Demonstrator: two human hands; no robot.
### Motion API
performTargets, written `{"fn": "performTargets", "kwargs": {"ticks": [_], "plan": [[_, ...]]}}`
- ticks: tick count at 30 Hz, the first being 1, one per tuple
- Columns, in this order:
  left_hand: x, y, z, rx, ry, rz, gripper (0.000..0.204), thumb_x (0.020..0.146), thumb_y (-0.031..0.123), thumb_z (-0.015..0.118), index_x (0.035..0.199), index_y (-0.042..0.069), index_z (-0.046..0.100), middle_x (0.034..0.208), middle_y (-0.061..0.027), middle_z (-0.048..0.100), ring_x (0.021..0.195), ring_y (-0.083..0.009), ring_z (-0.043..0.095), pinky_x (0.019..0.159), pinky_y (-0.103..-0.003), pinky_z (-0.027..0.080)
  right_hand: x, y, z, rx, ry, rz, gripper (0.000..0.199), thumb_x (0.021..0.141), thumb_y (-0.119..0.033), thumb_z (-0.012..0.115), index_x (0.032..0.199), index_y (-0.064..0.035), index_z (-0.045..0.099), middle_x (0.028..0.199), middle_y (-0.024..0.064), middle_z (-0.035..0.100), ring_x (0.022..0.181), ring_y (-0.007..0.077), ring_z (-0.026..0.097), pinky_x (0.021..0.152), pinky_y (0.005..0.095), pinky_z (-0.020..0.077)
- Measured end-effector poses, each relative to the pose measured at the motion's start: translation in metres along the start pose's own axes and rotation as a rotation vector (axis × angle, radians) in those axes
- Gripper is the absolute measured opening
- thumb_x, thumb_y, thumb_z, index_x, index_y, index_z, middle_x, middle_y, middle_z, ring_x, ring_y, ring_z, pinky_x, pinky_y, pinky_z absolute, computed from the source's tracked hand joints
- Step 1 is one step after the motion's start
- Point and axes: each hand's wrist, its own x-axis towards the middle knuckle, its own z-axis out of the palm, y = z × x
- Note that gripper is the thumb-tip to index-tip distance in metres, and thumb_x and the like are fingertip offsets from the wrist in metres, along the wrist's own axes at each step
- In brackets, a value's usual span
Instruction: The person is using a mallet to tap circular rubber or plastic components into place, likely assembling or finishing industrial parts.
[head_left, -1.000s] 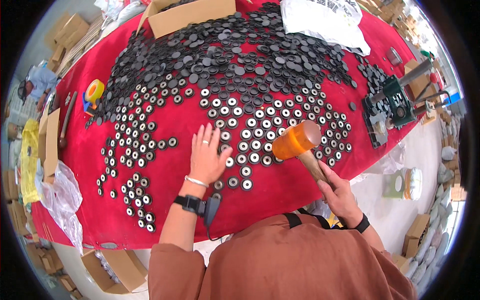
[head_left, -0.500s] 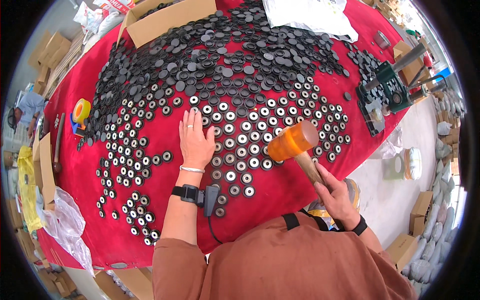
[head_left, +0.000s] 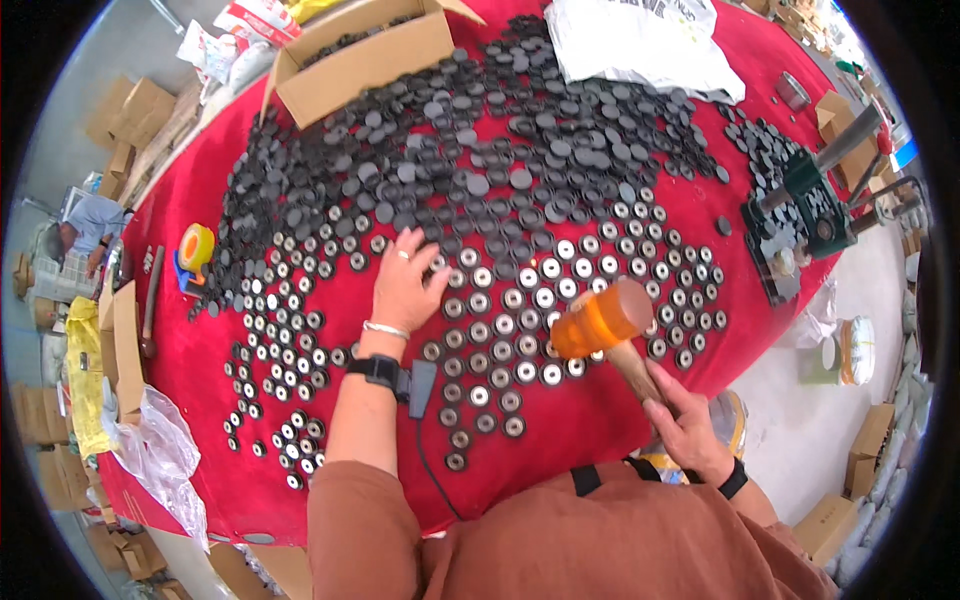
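Note:
My left hand [head_left: 408, 285] rests palm down on the red cloth, fingers apart and slightly bent. Its fingertips reach the border between the loose black round caps [head_left: 480, 185] and the rows of black rings with shiny metal centres [head_left: 525, 372]. Nothing shows in its grip, though the fingertips partly hide what lies under them. My right hand [head_left: 683, 420] is wrapped around the wooden handle of a mallet [head_left: 603, 318]. The mallet's amber head hangs over the right-hand rows and covers some of the rings.
A cardboard box [head_left: 365, 70] and a white bag [head_left: 640, 45] lie at the far side of the red-covered table [head_left: 560, 440]. Green hand press [head_left: 810, 210] stands at the right edge. Yellow tape [head_left: 196, 247] and a hammer [head_left: 152, 300] lie left. Another person [head_left: 90, 225] is far left.
The view has shifted, so the table sits lower and further right. My left hand has reached slightly farther toward the black caps, its fingers more bent. The mallet remains in my right hand.

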Motion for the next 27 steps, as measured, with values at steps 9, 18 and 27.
{"fn": "performTargets", "kwargs": {"ticks": [9,18,27], "plan": [[-0.034,0.015,0.008,-0.018,0.193,-0.115,0.024,0.08,0.006,0.066,0.102,-0.003,0.064,0.118,-0.0172,0.06,0.12,-0.0363,0.053,0.101,-0.043,0.045,0.017,0.018,-0.014,0.054,-0.106,0.022,0.048,0.089,-0.006,0.063,0.135,0.0002,0.05,0.104,0.0214,0.069,0.096,0.0187,0.068,0.084,0.0306,0.0513],[-0.09,0.034,-0.015,0.026,0.141,-0.227,0.027,0.082,0.005,0.066,0.108,-0.001,0.062,0.122,-0.0159,0.057,0.125,-0.0367,0.049,0.103,-0.043,0.043,0.021,0.022,-0.007,0.084,-0.138,-0.013,0.05,0.09,-0.008,0.063,0.137,-0.002,0.05,0.086,0.0143,0.069,0.071,0.011,0.062,0.068,0.0269,0.051],[-0.144,0.049,-0.039,0.047,0.121,-0.185,0.026,0.08,0.007,0.067,0.104,-0.003,0.062,0.121,-0.0166,0.056,0.122,-0.0369,0.05,0.102,-0.044,0.043,-0.016,-0.012,0.04,0.163,-0.082,0.054,0.051,0.093,-0.014,0.06,0.142,-0.007,0.046,0.068,0.0031,0.06,0.059,0.0068,0.056,0.057,0.0267,0.0494]]}}
